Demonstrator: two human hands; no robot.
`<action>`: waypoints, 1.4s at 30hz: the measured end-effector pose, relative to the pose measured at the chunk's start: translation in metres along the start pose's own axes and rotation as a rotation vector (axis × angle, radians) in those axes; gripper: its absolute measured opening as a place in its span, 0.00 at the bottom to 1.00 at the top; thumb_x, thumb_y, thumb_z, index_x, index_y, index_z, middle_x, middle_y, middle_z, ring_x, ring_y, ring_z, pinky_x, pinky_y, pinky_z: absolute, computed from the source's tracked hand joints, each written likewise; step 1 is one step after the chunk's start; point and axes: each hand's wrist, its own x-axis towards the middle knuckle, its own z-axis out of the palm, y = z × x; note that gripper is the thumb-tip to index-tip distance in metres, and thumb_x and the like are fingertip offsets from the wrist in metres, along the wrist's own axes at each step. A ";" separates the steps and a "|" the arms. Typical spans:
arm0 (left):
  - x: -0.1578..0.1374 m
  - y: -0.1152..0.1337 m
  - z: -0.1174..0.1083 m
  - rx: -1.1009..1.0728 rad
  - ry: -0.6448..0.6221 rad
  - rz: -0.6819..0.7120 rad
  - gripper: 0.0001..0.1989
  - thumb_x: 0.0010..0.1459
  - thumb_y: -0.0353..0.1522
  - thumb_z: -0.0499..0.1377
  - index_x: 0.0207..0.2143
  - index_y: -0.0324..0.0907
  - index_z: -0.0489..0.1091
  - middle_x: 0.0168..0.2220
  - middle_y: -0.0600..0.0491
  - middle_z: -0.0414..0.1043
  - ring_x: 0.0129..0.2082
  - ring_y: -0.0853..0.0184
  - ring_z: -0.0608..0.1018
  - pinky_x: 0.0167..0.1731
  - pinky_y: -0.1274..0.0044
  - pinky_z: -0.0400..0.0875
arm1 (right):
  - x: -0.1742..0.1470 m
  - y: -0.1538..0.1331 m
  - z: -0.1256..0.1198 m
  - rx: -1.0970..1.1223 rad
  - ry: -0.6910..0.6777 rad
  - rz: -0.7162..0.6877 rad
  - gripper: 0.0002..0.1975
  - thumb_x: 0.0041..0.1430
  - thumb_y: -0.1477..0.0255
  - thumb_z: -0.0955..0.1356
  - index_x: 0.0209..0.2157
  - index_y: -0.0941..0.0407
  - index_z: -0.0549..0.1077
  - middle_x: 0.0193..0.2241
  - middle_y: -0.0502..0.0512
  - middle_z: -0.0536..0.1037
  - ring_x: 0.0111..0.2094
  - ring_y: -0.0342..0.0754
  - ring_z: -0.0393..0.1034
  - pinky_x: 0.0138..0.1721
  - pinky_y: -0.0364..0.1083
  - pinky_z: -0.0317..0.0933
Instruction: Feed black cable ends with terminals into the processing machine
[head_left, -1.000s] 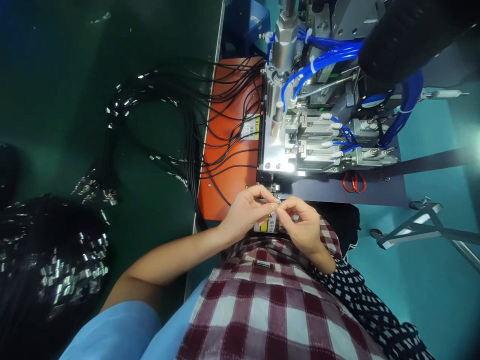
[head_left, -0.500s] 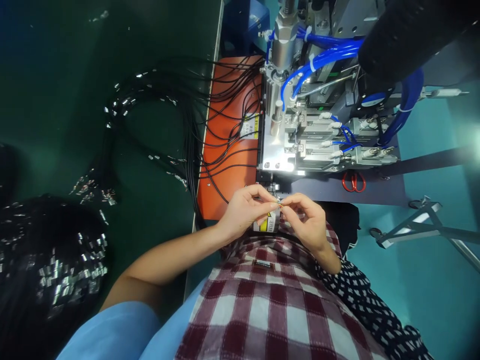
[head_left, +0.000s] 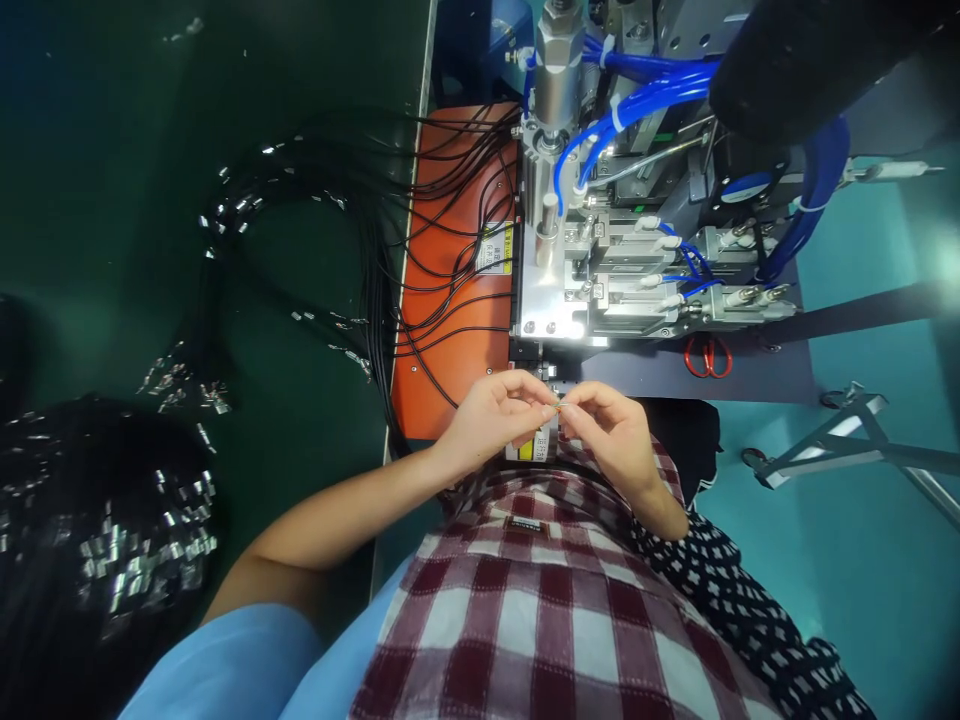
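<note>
Thin coloured wires (head_left: 558, 408), orange in part, run between my two hands at the machine's front edge. My left hand (head_left: 504, 410) pinches them between thumb and forefinger from the left. From the right, my right hand (head_left: 611, 430) has thumb and fingertips closed on the same wires, its tips almost touching the left ones. Most of the wires' length is hidden by the fingers. Just below the hands a white and yellow label (head_left: 534, 446) shows in part. Behind them stands a metal machine (head_left: 555, 310) with cylinders and fittings.
Black cables (head_left: 457, 180) lie across an orange plate (head_left: 427, 400) and onto the dark green surface. Bundles of cables with shiny ends (head_left: 142, 550) are piled at left. Red-handled scissors (head_left: 707, 357) lie at right. Blue hoses (head_left: 660, 90) loop over the machine.
The view has shifted slightly. My fingertips have drawn a little closer together on the wires, and less of the orange wire shows between them.
</note>
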 end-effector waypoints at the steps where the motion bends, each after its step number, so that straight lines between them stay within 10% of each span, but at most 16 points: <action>1: 0.000 0.000 0.000 0.000 0.001 -0.006 0.11 0.52 0.35 0.67 0.32 0.37 0.71 0.14 0.62 0.61 0.14 0.78 0.62 0.17 0.84 0.56 | 0.000 0.000 -0.001 0.002 0.001 0.002 0.07 0.58 0.67 0.70 0.29 0.55 0.73 0.22 0.48 0.72 0.22 0.42 0.66 0.25 0.43 0.63; 42: -0.003 0.006 0.004 0.090 0.018 0.004 0.08 0.52 0.33 0.64 0.31 0.36 0.70 0.18 0.60 0.62 0.16 0.78 0.62 0.18 0.84 0.53 | -0.001 -0.014 -0.012 -0.703 0.003 -0.574 0.04 0.59 0.78 0.68 0.33 0.55 0.70 0.27 0.49 0.77 0.27 0.44 0.69 0.32 0.47 0.60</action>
